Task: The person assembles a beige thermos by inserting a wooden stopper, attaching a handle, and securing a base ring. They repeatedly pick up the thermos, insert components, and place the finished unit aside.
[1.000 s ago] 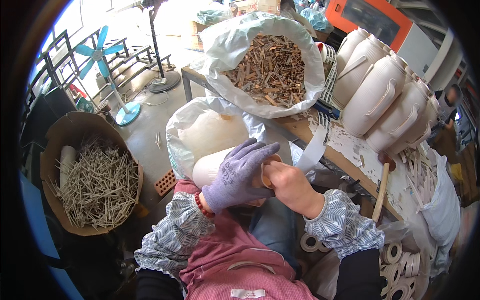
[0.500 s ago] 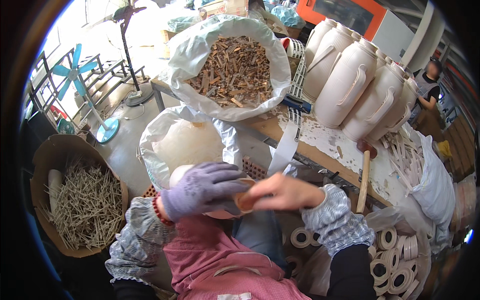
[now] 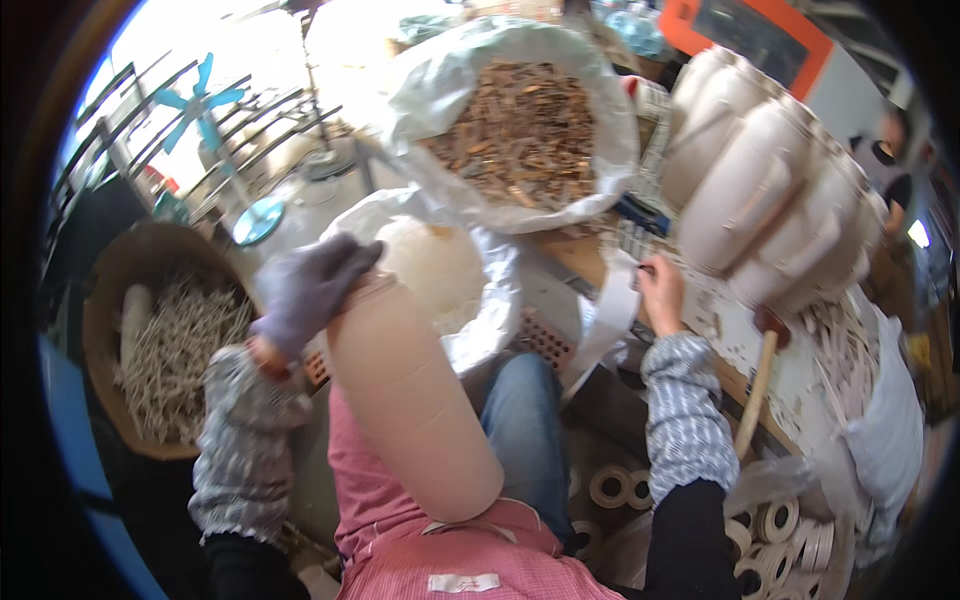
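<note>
My left hand [image 3: 312,290], in a grey-purple glove, grips the neck end of a beige plastic thermos shell [image 3: 415,400]. The shell lies slanted over my lap, its wide end resting on the pink apron. At the bench edge my bare right hand [image 3: 662,295] has its fingertips pinched at the edge of a white paper strip [image 3: 605,325]. Something small and dark shows at those fingertips, too small to name. The strip hangs down from a blue holder [image 3: 643,213] beside a printed band.
Several beige thermos shells with handles [image 3: 745,185] stand on the bench, near a wooden-handled mallet [image 3: 757,385]. A white sack of brown pieces [image 3: 610,185] is behind. A carton of thin sticks [image 3: 110,330] stands left; beige rings [image 3: 780,520] lie lower right.
My hands have parted. The left has swung left, tilting the shell upright across my lap. The right has left the shell's end and reached right to the strip. The whole view has shifted.
</note>
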Demonstrator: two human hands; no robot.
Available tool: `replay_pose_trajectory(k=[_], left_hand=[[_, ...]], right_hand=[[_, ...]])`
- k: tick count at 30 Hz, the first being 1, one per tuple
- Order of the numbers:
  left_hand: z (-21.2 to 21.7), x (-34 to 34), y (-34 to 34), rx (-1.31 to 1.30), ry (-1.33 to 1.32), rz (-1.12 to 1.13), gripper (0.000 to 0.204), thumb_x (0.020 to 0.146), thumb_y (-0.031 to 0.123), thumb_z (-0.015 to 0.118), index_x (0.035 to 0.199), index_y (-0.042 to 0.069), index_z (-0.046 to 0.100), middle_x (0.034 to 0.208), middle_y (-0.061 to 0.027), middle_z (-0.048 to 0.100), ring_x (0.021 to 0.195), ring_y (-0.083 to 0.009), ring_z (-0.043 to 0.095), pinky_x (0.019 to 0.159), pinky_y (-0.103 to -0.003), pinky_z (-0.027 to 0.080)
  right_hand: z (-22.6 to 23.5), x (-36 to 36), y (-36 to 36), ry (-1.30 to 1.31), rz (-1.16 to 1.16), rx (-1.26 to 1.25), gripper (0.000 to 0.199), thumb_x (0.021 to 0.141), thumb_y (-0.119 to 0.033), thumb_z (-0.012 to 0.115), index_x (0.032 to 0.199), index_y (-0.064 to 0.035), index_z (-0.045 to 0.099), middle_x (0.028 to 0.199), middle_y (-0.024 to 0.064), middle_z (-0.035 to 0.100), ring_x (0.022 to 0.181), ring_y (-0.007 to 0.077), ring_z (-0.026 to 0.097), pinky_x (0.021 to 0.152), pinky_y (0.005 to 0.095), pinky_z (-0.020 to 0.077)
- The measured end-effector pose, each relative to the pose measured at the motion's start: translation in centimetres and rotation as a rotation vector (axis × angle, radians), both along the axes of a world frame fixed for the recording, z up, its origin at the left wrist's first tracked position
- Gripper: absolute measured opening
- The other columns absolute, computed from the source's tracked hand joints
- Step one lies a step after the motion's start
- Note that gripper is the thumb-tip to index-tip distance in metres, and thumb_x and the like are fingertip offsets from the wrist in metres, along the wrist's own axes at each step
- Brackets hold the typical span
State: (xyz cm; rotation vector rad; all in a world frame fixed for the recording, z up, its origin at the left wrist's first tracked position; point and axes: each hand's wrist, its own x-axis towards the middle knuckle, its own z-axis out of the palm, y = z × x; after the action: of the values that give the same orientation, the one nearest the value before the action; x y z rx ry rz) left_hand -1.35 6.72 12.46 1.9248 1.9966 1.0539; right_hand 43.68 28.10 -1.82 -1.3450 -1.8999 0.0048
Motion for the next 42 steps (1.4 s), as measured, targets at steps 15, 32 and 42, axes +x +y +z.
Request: replay_pose_trajectory(k=[15, 32, 42], left_hand=[[-13.9, -4.2, -4.5, -0.044, -0.285, -0.235, 0.067, 0.078, 0.035, 0.079, 0.136, 0.017, 0.052, 0.155, -0.0182, 0.019, 0.143, -0.0354, 0.022, 0.115, -0.044, 0.028], [-15.9, -3.7, -7.2, 0.067, -0.182, -0.304, 0.080, 0.070, 0.040, 0.083, 0.138, 0.017, 0.049, 0.153, -0.0183, 0.025, 0.143, -0.0408, 0.016, 0.115, -0.051, 0.022], [-13.9, -4.2, -7.2, -0.108, -0.091, -0.335, 0.086, 0.070, 0.032, 0.085, 0.142, 0.013, 0.043, 0.155, -0.0198, 0.021, 0.145, -0.0366, 0.018, 0.115, -0.045, 0.026]], right_hand=[[-2.1, -23.2, -20.8, 0.772, 0.786, -0.946, 0.008, 0.081, -0.011, 0.071, 0.084, -0.0048, 0.068, 0.101, 0.0046, 0.061, 0.098, 0.0172, 0.052, 0.090, 0.0304, 0.0414], [-2.5, -26.9, -23.7, 0.558, 0.573, -0.678, 0.015, 0.081, -0.017, 0.072, 0.081, -0.0032, 0.068, 0.101, 0.0080, 0.056, 0.104, 0.0239, 0.046, 0.094, 0.0352, 0.0369], [-4.3, -27.5, -22.5, 0.393, 0.474, -0.341, 0.045, 0.075, -0.027, 0.080, 0.097, -0.0041, 0.049, 0.088, 0.0087, 0.049, 0.083, 0.0226, 0.049, 0.077, 0.0340, 0.0423]])
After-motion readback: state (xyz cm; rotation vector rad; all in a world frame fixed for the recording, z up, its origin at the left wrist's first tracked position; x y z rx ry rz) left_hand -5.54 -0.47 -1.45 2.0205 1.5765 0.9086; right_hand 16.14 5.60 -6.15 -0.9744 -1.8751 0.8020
